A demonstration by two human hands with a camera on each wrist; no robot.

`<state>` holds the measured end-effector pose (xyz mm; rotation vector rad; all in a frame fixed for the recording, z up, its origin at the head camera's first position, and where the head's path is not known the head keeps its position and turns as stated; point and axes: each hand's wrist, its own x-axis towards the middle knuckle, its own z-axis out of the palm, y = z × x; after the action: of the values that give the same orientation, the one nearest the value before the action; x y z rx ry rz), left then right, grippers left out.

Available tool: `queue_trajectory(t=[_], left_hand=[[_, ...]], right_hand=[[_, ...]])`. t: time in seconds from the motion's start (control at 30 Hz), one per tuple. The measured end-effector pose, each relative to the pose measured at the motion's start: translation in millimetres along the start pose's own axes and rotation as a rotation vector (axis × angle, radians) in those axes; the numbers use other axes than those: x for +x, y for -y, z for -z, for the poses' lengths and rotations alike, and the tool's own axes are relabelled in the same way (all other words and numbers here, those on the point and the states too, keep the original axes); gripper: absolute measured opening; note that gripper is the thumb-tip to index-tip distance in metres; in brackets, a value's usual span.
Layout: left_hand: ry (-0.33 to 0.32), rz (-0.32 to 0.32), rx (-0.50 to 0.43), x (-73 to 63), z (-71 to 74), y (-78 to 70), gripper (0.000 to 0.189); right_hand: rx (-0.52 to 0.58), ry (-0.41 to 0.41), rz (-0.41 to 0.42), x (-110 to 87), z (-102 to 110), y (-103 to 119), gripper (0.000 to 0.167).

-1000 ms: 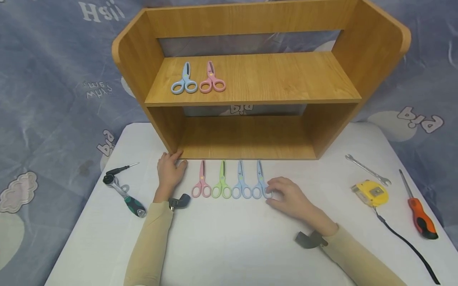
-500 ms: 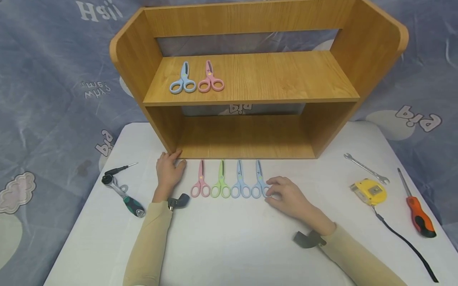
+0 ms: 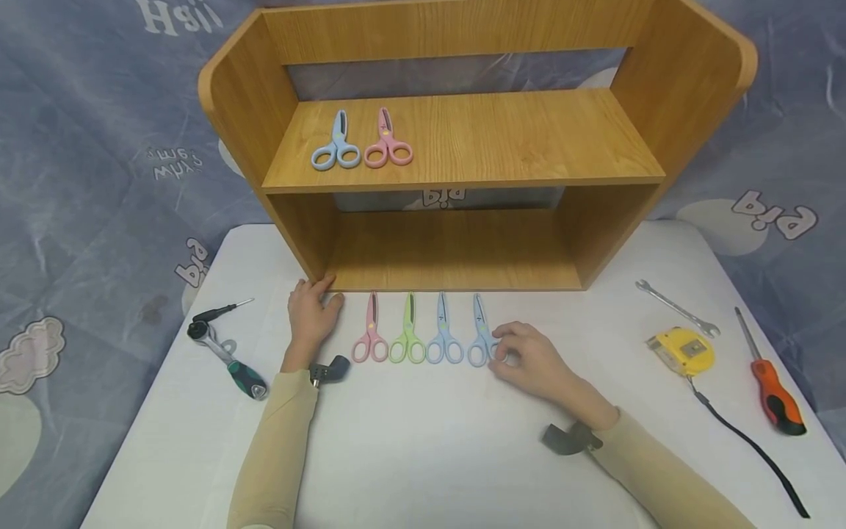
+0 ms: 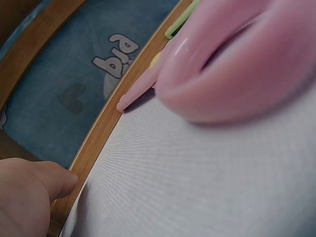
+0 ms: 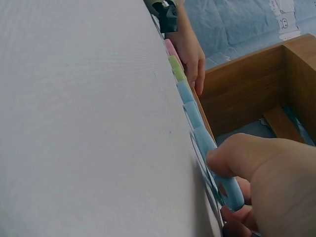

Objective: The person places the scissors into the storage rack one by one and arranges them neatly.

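My right hand [image 3: 532, 361] pinches the right finger loop of the rightmost blue scissors [image 3: 479, 323]. In the right wrist view the thumb lies on the blue loop [image 5: 232, 192], with fingers curled beneath it. To the left, in a row before the shelf, lie another pair of blue scissors [image 3: 443, 323], green scissors [image 3: 408, 327] and pink scissors [image 3: 371, 327], all points away from me. My left hand [image 3: 312, 316] rests at the lower left front corner of the wooden shelf [image 3: 456, 289], fingers extended onto its edge. The pink loop [image 4: 237, 69] looms close in the left wrist view.
Blue scissors [image 3: 335, 147] and pink scissors [image 3: 387, 143] lie on the upper board. A small screwdriver [image 3: 214, 312] and a ratchet [image 3: 231, 364] lie left. On the right are a wrench [image 3: 677, 307], a yellow tape measure [image 3: 684, 351] and an orange screwdriver [image 3: 776, 393].
The handles of the rightmost blue scissors have swung slightly to the right in my right hand, tilting the pair a little. My left hand has stayed at the shelf corner.
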<state>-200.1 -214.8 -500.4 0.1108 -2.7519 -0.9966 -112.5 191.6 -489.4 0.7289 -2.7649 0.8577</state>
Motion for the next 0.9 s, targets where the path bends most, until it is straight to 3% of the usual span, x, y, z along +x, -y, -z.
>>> queue_trajectory(t=[0.47, 0.63, 0.9], left_hand=[[-0.009, -0.016, 0.0, 1.1, -1.3, -1.5, 0.05], [-0.023, -0.033, 0.001, 0.5, -1.6, -0.3, 0.05], [-0.022, -0.026, 0.002, -0.4, -0.6, -0.3, 0.05]], right_hand=[[0.101, -0.119, -0.026, -2.2, -0.8, -1.0, 0.02], [0.116, -0.131, -0.021, -2.7, -2.3, -2.0, 0.014], [0.091, -0.085, -0.022, -1.7, 0.2, 2.9, 0.021]])
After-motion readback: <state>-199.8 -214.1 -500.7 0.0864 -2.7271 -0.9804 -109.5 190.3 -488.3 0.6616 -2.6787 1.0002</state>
